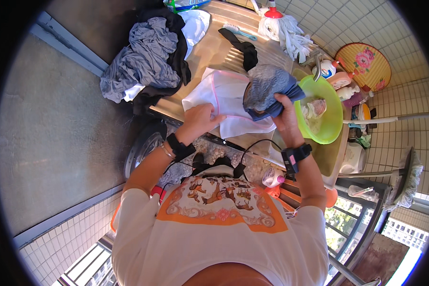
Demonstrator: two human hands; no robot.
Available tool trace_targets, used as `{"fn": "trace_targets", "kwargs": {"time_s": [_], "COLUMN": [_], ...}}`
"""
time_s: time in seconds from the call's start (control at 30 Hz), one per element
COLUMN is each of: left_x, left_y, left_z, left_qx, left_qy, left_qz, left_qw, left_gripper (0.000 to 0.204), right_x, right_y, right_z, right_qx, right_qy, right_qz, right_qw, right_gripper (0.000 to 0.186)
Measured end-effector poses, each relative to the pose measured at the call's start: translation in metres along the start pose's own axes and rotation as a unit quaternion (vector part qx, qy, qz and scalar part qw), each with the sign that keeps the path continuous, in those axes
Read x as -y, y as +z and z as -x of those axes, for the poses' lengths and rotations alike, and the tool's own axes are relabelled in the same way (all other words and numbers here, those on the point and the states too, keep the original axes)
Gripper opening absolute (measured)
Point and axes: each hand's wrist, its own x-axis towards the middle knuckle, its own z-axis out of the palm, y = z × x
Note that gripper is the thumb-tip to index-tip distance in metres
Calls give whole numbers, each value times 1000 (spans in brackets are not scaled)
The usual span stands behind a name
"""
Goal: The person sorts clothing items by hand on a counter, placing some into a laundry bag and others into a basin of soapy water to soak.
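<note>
At the far left a heap of grey and black clothes [148,57] lies crumpled on the ribbed metal washboard counter [214,47]. Next, the left hand [201,119] rests palm down with fingers loosely curled, pinching the near edge of a white mesh laundry bag [226,95], a thin, translucent pouch with pink trim spread flat on the counter. Just right of it, the right hand [283,112] is closed around a bunched grey and blue garment [267,90], soft and wrinkled, held just above the bag's right end. Beyond sits a round, glossy lime-green plastic basin [331,124] with a wad of cloth inside, and bottles [341,81] stand by the tiled wall
</note>
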Motion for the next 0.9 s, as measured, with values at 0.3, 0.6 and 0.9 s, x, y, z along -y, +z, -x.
{"fn": "trace_targets", "kwargs": {"time_s": [0.3, 0.6, 0.9], "left_x": [21, -36, -147], "left_y": [28, -67, -108], "left_z": [-19, -19, -14], "left_qx": [7, -34, 25], "left_qy": [-15, -54, 125], "left_qz": [219, 723, 642], "left_qw": [976, 688, 756], "left_gripper": [27, 14, 10], "right_x": [-39, -24, -25], "right_y": [19, 20, 36], "right_z": [-20, -17, -39], "right_qx": [25, 172, 193], "right_qy": [-88, -104, 25], "right_qz": [112, 474, 366], "right_qw": [990, 857, 910], "right_gripper": [35, 53, 44]}}
